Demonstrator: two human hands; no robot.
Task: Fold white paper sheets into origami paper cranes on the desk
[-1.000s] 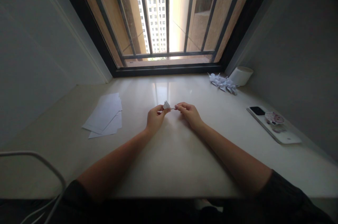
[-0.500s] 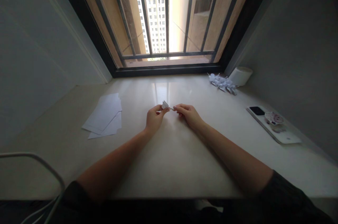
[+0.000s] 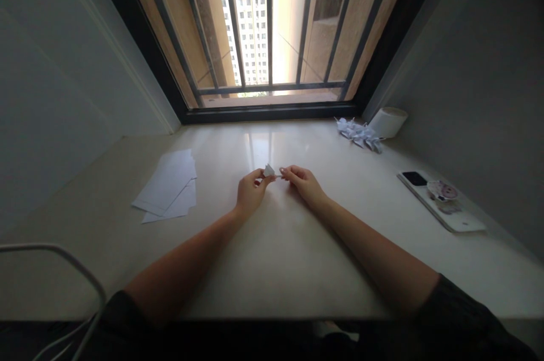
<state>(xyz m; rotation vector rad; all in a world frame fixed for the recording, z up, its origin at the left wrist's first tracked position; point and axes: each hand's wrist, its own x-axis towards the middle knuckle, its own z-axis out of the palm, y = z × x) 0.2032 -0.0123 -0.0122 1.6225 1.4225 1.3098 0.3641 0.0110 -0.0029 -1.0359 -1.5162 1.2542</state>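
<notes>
My left hand (image 3: 250, 191) is closed, pinching a small folded white paper piece (image 3: 269, 170) between thumb and fingers. Its pointed folds stick up above the fingertips. From its right side a thin pale stem (image 3: 278, 176) runs across to my right hand (image 3: 305, 184). That hand is closed too, thumb and forefinger pinched on the stem's end. Both hands are held close together over the middle of the pale windowsill (image 3: 272, 259). What the stem is made of is too small to tell.
Several white paper sheets (image 3: 165, 185) lie at the left. At the back right, a pile of folded paper pieces (image 3: 359, 134) sits beside a white roll (image 3: 389, 122). A phone (image 3: 442, 202) lies at the right. A cable (image 3: 55, 249) loops in at lower left, and a barred window stands behind.
My left hand and the folded paper piece have shifted slightly to the right, and the paper piece has turned a little. My right hand stays in nearly the same place, still pinching.
</notes>
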